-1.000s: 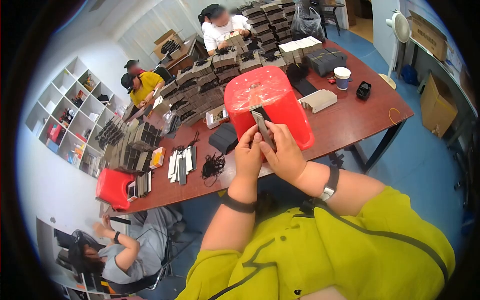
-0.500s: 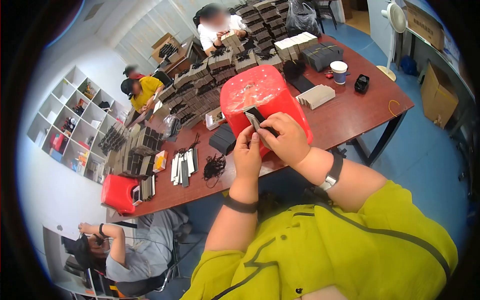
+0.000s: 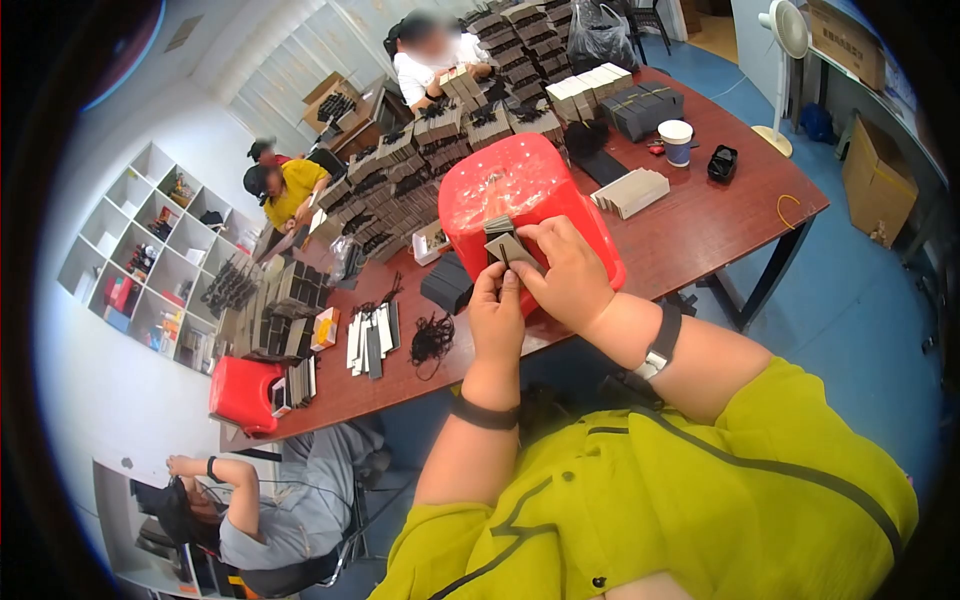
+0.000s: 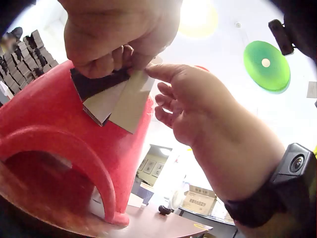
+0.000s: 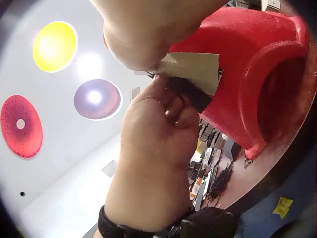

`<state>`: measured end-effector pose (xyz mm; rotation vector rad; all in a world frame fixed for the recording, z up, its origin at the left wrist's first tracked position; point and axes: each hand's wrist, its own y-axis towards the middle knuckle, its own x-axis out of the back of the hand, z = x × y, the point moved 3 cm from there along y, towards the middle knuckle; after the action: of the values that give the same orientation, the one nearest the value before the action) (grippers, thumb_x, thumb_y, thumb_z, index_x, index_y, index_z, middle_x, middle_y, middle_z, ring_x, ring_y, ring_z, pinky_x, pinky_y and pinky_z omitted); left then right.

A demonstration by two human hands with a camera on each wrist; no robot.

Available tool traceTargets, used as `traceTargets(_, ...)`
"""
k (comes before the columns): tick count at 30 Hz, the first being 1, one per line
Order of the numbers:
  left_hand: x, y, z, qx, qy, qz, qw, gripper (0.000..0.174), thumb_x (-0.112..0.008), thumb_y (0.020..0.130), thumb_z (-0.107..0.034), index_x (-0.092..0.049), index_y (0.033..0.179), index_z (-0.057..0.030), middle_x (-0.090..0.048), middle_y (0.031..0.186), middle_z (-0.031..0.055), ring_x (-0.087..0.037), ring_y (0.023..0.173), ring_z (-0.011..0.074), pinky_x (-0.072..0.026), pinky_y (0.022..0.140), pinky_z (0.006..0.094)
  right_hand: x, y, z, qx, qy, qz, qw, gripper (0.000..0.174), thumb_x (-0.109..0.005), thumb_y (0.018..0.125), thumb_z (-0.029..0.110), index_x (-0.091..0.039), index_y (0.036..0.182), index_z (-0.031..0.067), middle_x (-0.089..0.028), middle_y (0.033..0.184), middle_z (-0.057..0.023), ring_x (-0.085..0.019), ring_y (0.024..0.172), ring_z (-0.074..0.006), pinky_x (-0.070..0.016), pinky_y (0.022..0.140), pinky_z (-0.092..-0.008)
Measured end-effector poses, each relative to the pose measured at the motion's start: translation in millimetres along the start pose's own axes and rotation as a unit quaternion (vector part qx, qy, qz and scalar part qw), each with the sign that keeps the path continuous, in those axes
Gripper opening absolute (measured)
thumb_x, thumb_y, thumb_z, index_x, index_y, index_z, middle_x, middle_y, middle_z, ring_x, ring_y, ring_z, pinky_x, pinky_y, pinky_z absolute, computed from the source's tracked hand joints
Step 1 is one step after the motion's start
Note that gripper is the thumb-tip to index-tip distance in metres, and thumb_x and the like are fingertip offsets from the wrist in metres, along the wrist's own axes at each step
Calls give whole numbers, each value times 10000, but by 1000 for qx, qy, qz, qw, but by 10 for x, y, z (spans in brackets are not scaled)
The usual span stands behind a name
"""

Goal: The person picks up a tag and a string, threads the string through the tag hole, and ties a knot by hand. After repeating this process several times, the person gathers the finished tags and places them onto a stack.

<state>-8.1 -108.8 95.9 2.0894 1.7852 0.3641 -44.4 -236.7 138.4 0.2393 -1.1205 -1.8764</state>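
The left hand (image 3: 495, 312) pinches the near end of a grey card (image 3: 520, 253); the right hand (image 3: 572, 270) pinches its right side. The red stool (image 3: 508, 180) stands just beyond the grip. Below it runs the near edge of the table (image 3: 735, 225), with open air between hands and shirt (image 3: 660, 500).

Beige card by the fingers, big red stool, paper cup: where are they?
Beige card (image 5: 195, 68), right wrist view: its broad face.
Big red stool (image 3: 515, 182), head view: its top.
Paper cup (image 3: 676, 146), head view: its side.
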Motion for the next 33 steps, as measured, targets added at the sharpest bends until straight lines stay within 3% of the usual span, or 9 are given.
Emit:
traceTargets(3,14,1,41,-10,25,-13,1000,156,-498,922,-106,-517,1027,7,-577,847,16,-524,757,54,-425,672,179,-16,-57,34,-15,-11,12,1000,376,-620,765,170,-552,1102,18,-508,1045,-138,-531,934,-308,-450,776,-368)
traceTargets(6,35,-18,32,-1,33,-19,999,172,-495,912,-78,-484,1064,2,-569,821,17,-522,718,52,-423,643,179,-8,-113,101,14,-17,29,999,475,-610,796,191,-493,1182,-60,-492,1089,-184,-529,974,-324,-436,837,-347)
traceTargets(17,-62,-56,-69,-34,-12,-18,999,254,-492,904,-74,-458,1140,12,-588,863,38,-544,727,71,-448,667,196,-87,-195,117,-11,10,48,999,509,-546,844,236,-439,1223,-86,-481,1102,-198,-519,993,-329,-427,855,-347)
traceTargets(23,3,-95,-45,-24,86,-44,995,223,-496,912,-105,-494,1102,12,-585,858,29,-538,730,70,-448,655,205,-104,-180,48,-8,34,16,999,430,-590,817,177,-473,1155,-61,-475,1101,-191,-531,956,-290,-442,821,-347)
traceTargets(26,-21,-70,-154,-39,129,-54,989,217,-514,912,-135,-515,1073,10,-579,830,18,-521,704,58,-434,634,193,-107,-109,8,-47,90,10,995,389,-621,794,135,-485,1117,-35,-529,1015,-163,-563,871,-254,-460,766,-330)
traceTargets(28,-24,-49,-130,-36,118,-41,992,224,-529,906,-140,-518,1071,11,-572,812,12,-509,695,54,-428,630,192,-149,-55,-14,-210,282,73,933,320,-635,785,119,-529,1057,-12,-573,878,-110,-581,780,-218,-469,708,-307)
traceTargets(30,-20,-49,-158,-34,107,-30,993,231,-543,900,-144,-521,1068,12,-565,793,5,-496,687,50,-421,626,191,-99,9,15,-186,253,67,947,242,-618,782,108,-555,990,0,-578,836,-98,-581,753,-241,-472,692,-319)
traceTargets(32,14,-53,-246,-12,196,-27,980,237,-560,883,-117,-520,1084,3,-504,751,-27,-446,651,36,-386,586,180,-74,46,14,-161,223,61,960,168,-601,779,96,-581,923,13,-582,795,-85,-581,727,-264,-475,676,-331)
traceTargets(33,76,-33,-238,-12,196,-27,980,237,-560,883,-117,-520,1084,3,-504,751,-27,-446,651,36,-386,586,180,-39,65,28,-93,166,49,981,140,-602,767,88,-591,889,20,-585,814,-87,-580,739,-270,-474,672,-329)
